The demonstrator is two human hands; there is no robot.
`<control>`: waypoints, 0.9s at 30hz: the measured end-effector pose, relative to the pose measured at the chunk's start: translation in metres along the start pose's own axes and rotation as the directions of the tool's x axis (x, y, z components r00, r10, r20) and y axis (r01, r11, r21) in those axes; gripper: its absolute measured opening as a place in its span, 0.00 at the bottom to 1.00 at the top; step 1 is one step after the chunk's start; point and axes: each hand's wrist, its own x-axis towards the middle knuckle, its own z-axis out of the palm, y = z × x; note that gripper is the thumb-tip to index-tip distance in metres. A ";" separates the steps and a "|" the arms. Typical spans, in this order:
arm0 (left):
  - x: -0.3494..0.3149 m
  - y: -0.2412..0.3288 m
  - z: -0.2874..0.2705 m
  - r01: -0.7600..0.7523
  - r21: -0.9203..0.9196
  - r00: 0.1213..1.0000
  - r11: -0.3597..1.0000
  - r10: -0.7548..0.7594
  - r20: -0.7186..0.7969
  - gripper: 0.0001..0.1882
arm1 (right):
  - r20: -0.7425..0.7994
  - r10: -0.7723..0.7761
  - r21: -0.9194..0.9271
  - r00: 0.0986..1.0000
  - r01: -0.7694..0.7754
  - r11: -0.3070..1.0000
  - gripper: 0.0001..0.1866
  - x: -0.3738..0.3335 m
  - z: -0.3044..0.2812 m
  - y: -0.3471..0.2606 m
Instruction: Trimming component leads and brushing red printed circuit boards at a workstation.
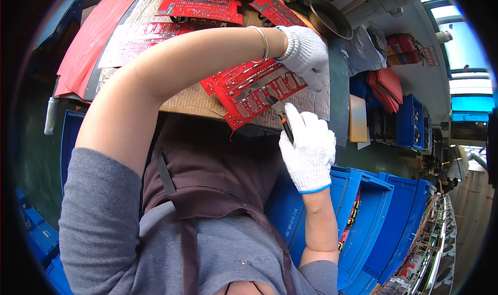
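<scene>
A red circuit board (244, 102) with silvery solder joints lies tilted at the table's near edge, one corner sticking out past it. My left arm reaches across above it, and my left hand (307, 53), in a white knitted glove, is closed at the board's far right corner. That hand's fingertips are partly hidden. In my right hand (309, 152), also gloved, is a pair of side cutters (285, 120) with black and orange handles. The cutters' jaws rest at the solder side of the board, near its right part.
More red circuit boards (201, 7) lie farther back on the cardboard-covered table, one at the far right (277, 10). A dark round pan (330, 18) stands behind them. Red sheets (96, 40) cover the left side. Blue crates (363, 212) stand at my right.
</scene>
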 end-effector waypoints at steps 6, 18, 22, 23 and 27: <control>-0.002 0.001 -0.001 0.009 0.002 1.000 1.000 -0.009 0.008 0.29 | 0.024 -0.007 0.010 1.000 0.007 1.000 0.31 0.006 0.004 -0.006; -0.002 0.005 -0.004 -0.016 0.047 1.000 0.999 0.015 0.009 0.30 | 0.022 0.007 0.018 1.000 -0.007 1.000 0.30 0.005 0.009 -0.012; -0.002 0.008 -0.004 -0.021 0.036 0.999 0.999 0.020 0.028 0.30 | 0.061 0.007 0.022 0.998 -0.008 1.000 0.30 0.006 0.000 -0.015; -0.002 0.008 -0.005 -0.022 0.037 0.999 0.999 0.021 0.026 0.30 | 0.044 0.013 0.050 0.999 -0.015 0.999 0.29 0.006 0.004 -0.015; -0.005 0.008 -0.009 -0.019 0.052 1.000 0.998 0.019 0.006 0.30 | 0.064 0.024 0.121 0.998 -0.032 0.992 0.29 0.004 0.004 -0.015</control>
